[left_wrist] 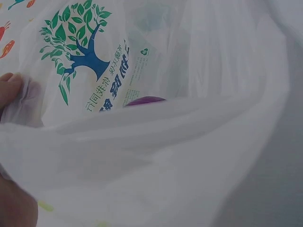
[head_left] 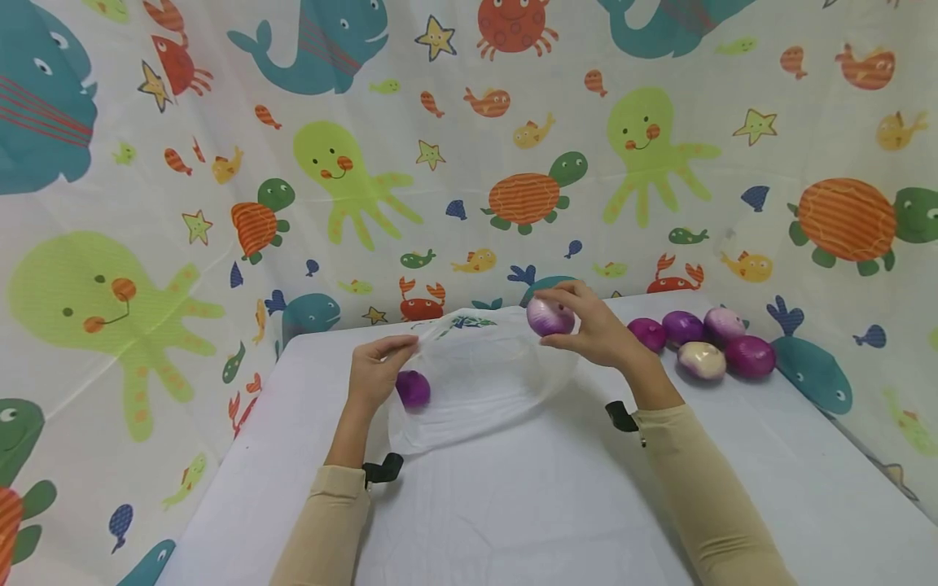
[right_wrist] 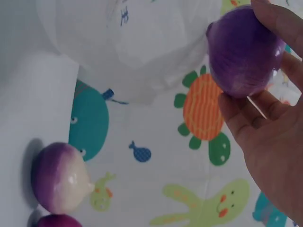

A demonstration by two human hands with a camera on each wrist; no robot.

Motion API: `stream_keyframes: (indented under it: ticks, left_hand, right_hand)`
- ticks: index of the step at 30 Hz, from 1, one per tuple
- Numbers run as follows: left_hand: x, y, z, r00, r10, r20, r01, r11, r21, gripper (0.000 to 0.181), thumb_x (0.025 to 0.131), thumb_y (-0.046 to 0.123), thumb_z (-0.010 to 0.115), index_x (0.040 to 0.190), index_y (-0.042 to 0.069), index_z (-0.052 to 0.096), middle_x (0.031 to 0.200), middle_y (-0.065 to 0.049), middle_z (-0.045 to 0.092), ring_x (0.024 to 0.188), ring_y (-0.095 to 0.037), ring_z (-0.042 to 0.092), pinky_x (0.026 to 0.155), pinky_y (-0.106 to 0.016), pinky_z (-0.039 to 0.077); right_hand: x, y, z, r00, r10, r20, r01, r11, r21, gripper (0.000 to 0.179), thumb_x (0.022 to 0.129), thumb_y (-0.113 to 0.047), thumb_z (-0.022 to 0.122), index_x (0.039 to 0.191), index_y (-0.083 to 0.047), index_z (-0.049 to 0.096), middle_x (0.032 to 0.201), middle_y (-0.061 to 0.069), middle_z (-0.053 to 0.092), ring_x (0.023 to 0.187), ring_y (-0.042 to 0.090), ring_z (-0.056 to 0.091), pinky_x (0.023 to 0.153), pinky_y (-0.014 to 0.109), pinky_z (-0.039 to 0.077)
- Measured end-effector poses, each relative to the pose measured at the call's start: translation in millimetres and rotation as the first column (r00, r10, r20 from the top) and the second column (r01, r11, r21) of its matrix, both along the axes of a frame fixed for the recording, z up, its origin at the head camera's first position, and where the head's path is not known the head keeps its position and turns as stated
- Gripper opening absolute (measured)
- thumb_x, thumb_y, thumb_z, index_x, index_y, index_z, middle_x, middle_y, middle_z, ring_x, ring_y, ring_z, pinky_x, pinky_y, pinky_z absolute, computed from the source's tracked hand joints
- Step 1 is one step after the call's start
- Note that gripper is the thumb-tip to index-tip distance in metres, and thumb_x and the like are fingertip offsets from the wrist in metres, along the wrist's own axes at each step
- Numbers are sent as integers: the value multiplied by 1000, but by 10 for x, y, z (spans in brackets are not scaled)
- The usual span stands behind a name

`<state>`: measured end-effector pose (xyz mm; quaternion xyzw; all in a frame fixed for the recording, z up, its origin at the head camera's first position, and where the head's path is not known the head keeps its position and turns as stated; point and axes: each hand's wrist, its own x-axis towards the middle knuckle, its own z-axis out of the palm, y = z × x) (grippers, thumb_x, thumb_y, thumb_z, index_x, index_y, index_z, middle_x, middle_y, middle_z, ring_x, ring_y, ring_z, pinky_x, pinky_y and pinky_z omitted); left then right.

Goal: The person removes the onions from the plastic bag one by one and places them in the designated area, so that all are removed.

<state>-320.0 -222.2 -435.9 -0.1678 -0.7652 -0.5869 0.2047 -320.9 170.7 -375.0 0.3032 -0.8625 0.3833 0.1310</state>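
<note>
A thin white plastic bag (head_left: 476, 382) with a green and blue tree print (left_wrist: 78, 45) lies on the table, its mouth spread. At its left edge my left hand (head_left: 379, 366) pinches the plastic between thumb and fingers. A purple onion (head_left: 414, 390) sits at the bag's left side, just under that hand; only a sliver of purple onion (left_wrist: 147, 100) shows past the bag's rim in the left wrist view. My right hand (head_left: 601, 330) grips another purple onion (right_wrist: 245, 52) between thumb and fingertips, raised at the bag's right upper edge.
Several onions (head_left: 702, 360) stand grouped at the table's right side, purple and pale; one half-white onion (right_wrist: 61, 178) also shows in the right wrist view. A sea-animal printed curtain (head_left: 454, 130) hangs behind the white table (head_left: 498, 521) and along both sides.
</note>
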Motion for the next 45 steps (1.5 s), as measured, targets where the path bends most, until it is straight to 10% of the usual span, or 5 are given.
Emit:
stream_keyframes:
  ticks: [11,18,28,45]
  left_hand:
    - [0,3,-5,1000,14,5,-14,1000,-7,16,94,5,76,109,4,81,112,-19,78,102,3,71,91,-14,57]
    - [238,108,270,998,0,61,1,1000,-7,19,97,-1,70,113,-6,76,117,-28,74,101,8,69,91,-12,55]
    - [233,105,269,997,-4,73,4,1000,-7,19,96,-1,70,114,-5,76,117,-27,74,102,7,69,92,-13,55]
    - [235,113,263,995,5,97,-4,1000,-12,20,97,1,70,115,-5,76,120,-27,73,102,9,68,93,-12,54]
  right_hand:
    - [-33,346,42,993,-79,93,74,996,47,68,87,-18,86,148,-19,56,141,13,49,131,37,50,106,64,50]
    - [-14,634,70,974,-147,172,130,985,110,66,88,-20,85,147,-22,56,153,15,45,137,41,47,110,71,43]
    - [41,906,112,915,-270,299,226,959,173,72,86,-34,86,149,-25,53,159,13,39,145,41,39,115,73,34]
    - [71,1138,35,887,-311,341,193,921,338,70,85,-33,87,144,-14,55,144,23,53,133,44,47,116,72,33]
